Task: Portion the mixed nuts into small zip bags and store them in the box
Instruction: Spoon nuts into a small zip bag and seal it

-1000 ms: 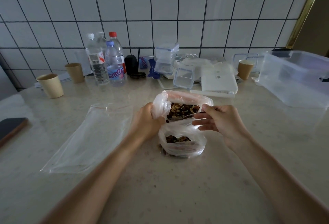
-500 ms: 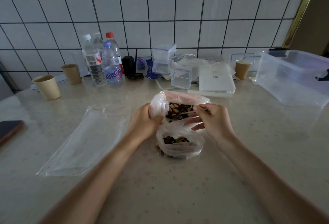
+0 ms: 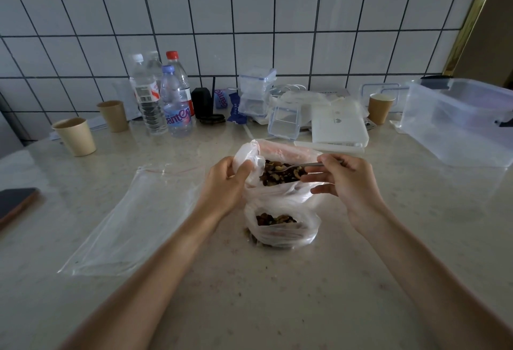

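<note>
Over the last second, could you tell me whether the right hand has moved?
Yes. The right hand has edged left toward the open bag of nuts, and its spoon now reaches over the nuts.

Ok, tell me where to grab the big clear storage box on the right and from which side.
Take the clear storage box by its top rim, on the near left corner facing the work area. It stands upright and open with no lid on, so a hand can hook over that rim. A dark latch sits on the far left edge; probably avoid it, since it may swing.
</note>
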